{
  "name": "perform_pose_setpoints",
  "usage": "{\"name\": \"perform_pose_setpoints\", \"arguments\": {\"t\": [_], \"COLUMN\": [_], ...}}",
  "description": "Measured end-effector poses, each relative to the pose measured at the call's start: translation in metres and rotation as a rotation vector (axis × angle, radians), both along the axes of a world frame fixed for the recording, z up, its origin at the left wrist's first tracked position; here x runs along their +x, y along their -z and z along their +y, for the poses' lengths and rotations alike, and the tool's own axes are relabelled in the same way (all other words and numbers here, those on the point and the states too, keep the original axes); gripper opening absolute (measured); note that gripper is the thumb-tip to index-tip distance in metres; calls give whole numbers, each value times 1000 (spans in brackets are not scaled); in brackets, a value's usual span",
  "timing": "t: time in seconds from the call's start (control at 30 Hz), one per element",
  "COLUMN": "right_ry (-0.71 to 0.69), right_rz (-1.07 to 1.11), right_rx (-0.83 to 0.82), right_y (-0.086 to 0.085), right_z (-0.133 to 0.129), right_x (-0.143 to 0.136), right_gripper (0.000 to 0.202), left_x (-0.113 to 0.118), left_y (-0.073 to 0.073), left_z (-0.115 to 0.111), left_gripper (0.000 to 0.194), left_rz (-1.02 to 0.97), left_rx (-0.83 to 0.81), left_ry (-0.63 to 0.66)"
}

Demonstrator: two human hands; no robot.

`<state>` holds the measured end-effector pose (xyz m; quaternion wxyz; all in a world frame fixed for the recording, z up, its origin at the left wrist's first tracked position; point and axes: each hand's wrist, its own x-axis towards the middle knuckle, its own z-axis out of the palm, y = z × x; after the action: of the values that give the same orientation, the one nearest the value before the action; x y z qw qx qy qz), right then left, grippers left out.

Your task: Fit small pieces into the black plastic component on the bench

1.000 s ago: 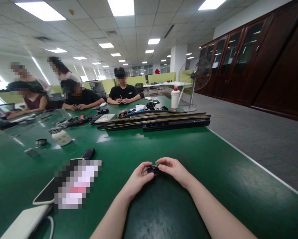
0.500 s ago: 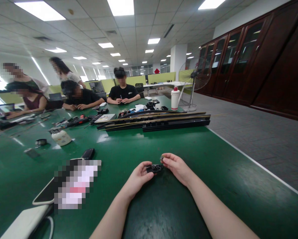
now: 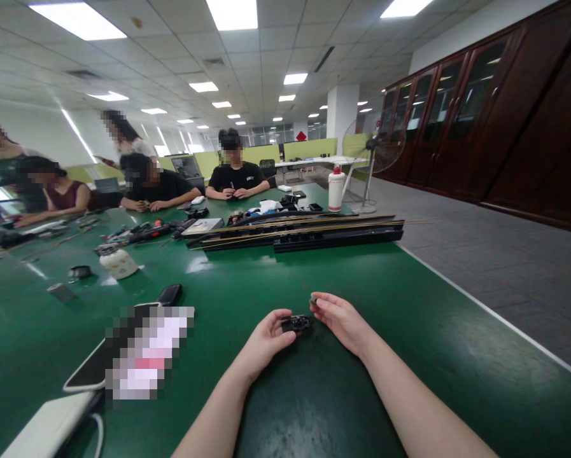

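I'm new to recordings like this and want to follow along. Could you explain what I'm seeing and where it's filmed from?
There is no machine here, just one person's bare left hand and right hand, seen by a camera worn on that person's head, looking forward and down. The left hand holds a small, dark, oblong part; the right pinches a tiny greyish piece, apart from it. Both are too small to identify.

Below is a glossy green table. On it are a cream-coloured, rounded container towards the left, long black bars farther off, and a white bottle with a red cap. Across the table sits a co-worker in a black T-shirt.
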<state>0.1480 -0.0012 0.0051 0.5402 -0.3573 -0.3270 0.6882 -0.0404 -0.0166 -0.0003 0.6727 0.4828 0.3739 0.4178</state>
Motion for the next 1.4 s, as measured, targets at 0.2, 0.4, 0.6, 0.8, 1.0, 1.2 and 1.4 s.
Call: {"name": "perform_pose_setpoints", "arguments": {"t": [0.2,0.4,0.6,0.8,1.0,1.2,1.4], "right_ry": [30,60,72,73,70,60,51], "right_rz": [10,24,52,56,35,70,20], "right_rx": [-37,-61,-76,-72,-71,-84,-67], "right_y": [0,1,2,3,2,1,1], "right_z": [1,3,4,4,4,4,2], "right_x": [1,2,2,2,2,1,1], "right_gripper": [21,19,19,19,19,18,19], "left_x": [-1,0,0,-1,0,1,0], "left_y": [-1,-2,-2,-1,-2,-3,0], "left_z": [-1,-1,-1,0,-1,-1,0], "left_gripper": [52,51,52,52,51,51,51], "left_rz": [9,0,5,10,10,1,12], "left_rx": [1,10,11,15,16,7,8], "left_ry": [1,2,6,6,3,-1,1]}}
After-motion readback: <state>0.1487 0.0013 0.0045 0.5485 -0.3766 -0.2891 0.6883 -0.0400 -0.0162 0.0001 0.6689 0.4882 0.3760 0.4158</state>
